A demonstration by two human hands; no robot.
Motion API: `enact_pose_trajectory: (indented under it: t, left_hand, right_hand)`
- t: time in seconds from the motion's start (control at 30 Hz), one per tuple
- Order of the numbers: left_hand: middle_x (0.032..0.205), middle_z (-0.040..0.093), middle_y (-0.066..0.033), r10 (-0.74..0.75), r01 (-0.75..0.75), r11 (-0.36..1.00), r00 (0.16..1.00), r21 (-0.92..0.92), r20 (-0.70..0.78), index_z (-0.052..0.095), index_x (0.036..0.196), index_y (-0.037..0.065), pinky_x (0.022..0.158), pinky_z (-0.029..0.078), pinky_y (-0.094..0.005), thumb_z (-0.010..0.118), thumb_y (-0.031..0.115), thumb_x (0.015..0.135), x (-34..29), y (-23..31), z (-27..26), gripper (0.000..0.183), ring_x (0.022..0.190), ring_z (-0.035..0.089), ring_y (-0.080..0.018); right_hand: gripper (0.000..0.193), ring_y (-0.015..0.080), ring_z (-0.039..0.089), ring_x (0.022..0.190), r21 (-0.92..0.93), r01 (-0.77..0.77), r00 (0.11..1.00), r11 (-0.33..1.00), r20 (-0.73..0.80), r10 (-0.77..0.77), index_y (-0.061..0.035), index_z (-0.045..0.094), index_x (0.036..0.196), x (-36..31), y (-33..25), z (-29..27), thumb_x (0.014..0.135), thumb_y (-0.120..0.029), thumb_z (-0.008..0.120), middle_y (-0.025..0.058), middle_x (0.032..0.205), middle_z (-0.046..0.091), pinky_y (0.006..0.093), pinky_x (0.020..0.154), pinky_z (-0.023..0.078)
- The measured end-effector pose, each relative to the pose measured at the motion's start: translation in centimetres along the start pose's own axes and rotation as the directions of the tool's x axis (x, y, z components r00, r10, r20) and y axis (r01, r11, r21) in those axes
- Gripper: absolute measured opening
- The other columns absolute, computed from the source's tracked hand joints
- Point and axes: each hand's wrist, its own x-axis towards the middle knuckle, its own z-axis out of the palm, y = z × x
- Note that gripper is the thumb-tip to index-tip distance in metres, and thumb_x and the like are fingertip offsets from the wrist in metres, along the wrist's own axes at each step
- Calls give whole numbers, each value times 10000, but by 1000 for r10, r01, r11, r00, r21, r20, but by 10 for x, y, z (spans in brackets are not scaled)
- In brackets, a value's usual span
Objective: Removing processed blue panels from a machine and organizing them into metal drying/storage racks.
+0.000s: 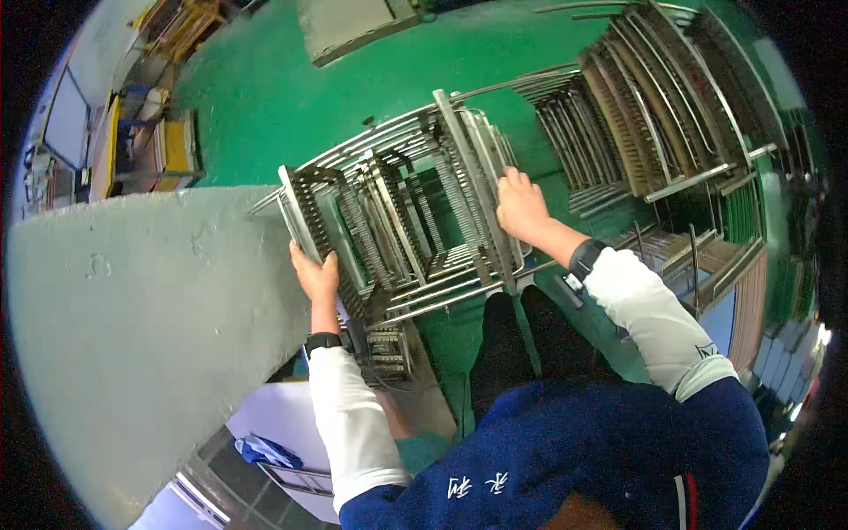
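A silver metal rack [465, 155] with rows of slots along its bars stands in front of me, tilted in the view. My left hand [318, 276] is closed around the upright bar at the rack's left end, thumb toward me. At the opposite end, the fingers of my right hand [521, 208] curl over the edge of the metal frame; what lies under the palm is hidden. Between my hands, several slotted inner bars [393, 212] run across the rack, and green floor shows through the gaps.
A grey tabletop [150, 344] lies close on the left. More slotted racks [662, 97] stand at the far right, with a cart of flat panels [729, 274] nearer me. Yellow-edged equipment [177, 146] is at the far left. A pale slab [349, 26] lies beyond, on green floor [256, 97].
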Motion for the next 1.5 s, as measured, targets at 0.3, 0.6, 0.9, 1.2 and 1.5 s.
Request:
enact_pose_trajectory:
  t: [0.3, 0.6, 0.9, 1.2, 1.5]
  left_hand:
    - [1347, 356, -251, 11, -7, 995, 999, -97, 46, 220, 1382, -50, 1051, 291, -385, 731, 122, 666, 2, -13, 4, 897, 1256, 363, -368]
    - [1339, 343, -271, 25, -3, 987, 991, -158, 132, 204, 1374, -43, 1027, 318, -411, 734, 100, 654, 8, -4, 1, 906, 1233, 371, -402]
    - [1297, 433, -245, 122, -114, 861, 992, 496, 16, 266, 1374, -24, 972, 380, -462, 725, 231, 714, -22, 70, -9, 843, 1153, 462, -407]
    - [988, 652, -200, 341, -315, 926, 463, -207, 818, 591, 1113, -12, 788, 486, -399, 724, 352, 754, -169, 123, 60, 529, 929, 631, -326]
    - [613, 607, -78, 349, -356, 925, 661, -132, 664, 654, 835, 3, 545, 430, -314, 680, 288, 784, -181, 81, 106, 291, 535, 547, -158]
  right_hand:
    - [308, 291, 452, 1087, 84, -87, 992, 993, 100, 78, 1, 579, 1005, -6, -5, -19, 698, -27, 580, 136, 1113, 478, 433, 868, 404]
    - [303, 339, 513, 1036, 401, -76, 997, 913, 48, 62, -23, 608, 957, -49, 34, -12, 769, -259, 630, 159, 1063, 538, 448, 856, 448]
    - [242, 316, 623, 744, 548, -259, 961, 795, 233, 151, -75, 633, 807, -186, 129, -22, 770, -313, 605, 120, 750, 646, 416, 668, 481]
    - [176, 162, 575, 565, 628, -684, 702, 372, 427, 570, -27, 595, 813, -386, 184, 36, 824, -202, 611, 72, 661, 606, 317, 503, 447]
    - [117, 156, 520, 491, 547, -833, 369, -84, 662, 653, -36, 545, 786, -508, 178, 80, 840, -139, 563, 67, 635, 570, 298, 419, 383]
